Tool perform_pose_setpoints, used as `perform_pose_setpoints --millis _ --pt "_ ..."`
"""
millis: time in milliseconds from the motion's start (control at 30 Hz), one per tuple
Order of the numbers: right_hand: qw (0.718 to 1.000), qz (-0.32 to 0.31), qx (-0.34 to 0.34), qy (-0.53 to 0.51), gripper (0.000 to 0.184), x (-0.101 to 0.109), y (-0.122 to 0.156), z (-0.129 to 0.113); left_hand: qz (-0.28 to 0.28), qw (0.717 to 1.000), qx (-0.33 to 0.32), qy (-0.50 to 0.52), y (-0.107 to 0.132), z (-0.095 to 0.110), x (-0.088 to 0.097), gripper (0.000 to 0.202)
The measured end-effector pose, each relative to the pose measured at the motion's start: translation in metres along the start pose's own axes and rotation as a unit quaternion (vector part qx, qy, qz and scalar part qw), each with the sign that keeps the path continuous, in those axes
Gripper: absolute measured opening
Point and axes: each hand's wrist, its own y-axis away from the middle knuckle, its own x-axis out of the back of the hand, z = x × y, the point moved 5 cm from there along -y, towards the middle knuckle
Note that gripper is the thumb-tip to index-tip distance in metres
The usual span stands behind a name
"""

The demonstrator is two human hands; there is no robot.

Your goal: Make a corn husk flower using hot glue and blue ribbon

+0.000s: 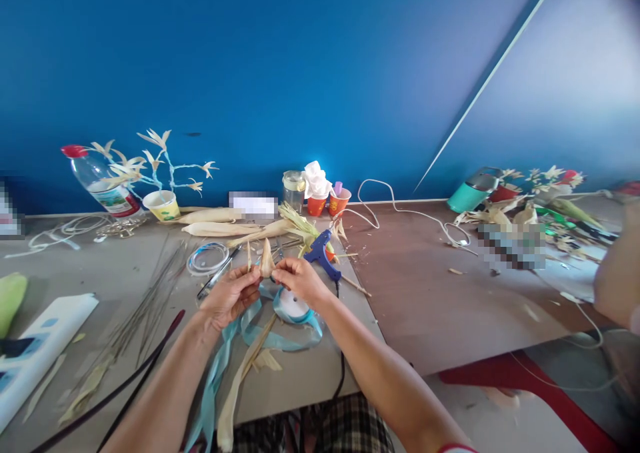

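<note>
Between both hands, upright pieces of dried corn husk [267,259] are pinched over the table. My left hand [235,294] is closed with thumb and fingertips on the base of the husk. The fingers of my right hand [299,279] pinch the same husk from the right side. Just below the hands lies a roll of light blue ribbon [294,304], its loose tail [213,379] running down over the table's front edge. A blue glue gun [325,255] rests beyond my right hand. A long husk strip [231,399] lies below the hands.
At the back left stand a red-capped bottle [107,186] and a paper cup [161,206] holding husk flowers on blue-wrapped stems. Whole husks [220,229] lie along the wall. Thin sticks [145,299] spread at left. Another person's arm [617,273] shows at the far right.
</note>
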Motion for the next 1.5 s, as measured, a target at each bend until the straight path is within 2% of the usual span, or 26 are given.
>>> perform_pose_setpoints --millis 300,500,667,800,900,1067,1233,1333,1500 --pt "0.995 0.027 0.048 0.078 0.017 -0.002 0.002 -0.004 -0.015 0.999 -0.012 -0.031 0.004 0.001 -0.014 0.019" --pt "0.997 0.001 0.037 0.074 0.021 -0.004 0.004 -0.002 -0.012 0.995 -0.023 -0.093 0.005 0.003 -0.015 0.021" --pt "0.999 -0.032 -0.042 -0.002 0.02 -0.003 0.004 0.001 -0.047 0.989 -0.04 -0.137 0.004 0.002 -0.014 0.023" --pt "0.987 -0.06 -0.083 -0.125 0.027 0.003 0.004 -0.002 -0.055 0.987 -0.046 -0.146 0.001 0.003 -0.008 0.025" --pt "0.974 -0.059 -0.076 -0.206 0.03 0.012 0.001 -0.008 -0.051 0.987 -0.042 -0.144 -0.001 0.004 -0.004 0.03" --pt "0.958 -0.063 -0.06 -0.273 0.027 0.022 0.0 -0.016 -0.045 0.987 -0.04 -0.151 -0.003 0.004 -0.002 0.031" --pt "0.932 0.002 0.008 -0.362 0.021 0.037 -0.003 -0.021 -0.012 0.988 -0.041 -0.15 -0.003 0.004 0.0 0.033" --pt "0.946 0.048 0.039 -0.319 0.022 0.042 -0.005 -0.019 0.009 0.988 -0.041 -0.147 -0.003 0.004 0.002 0.033" --pt "0.991 0.095 0.046 -0.082 0.022 0.031 -0.004 -0.011 0.016 0.988 -0.044 -0.145 -0.004 0.005 0.002 0.033"
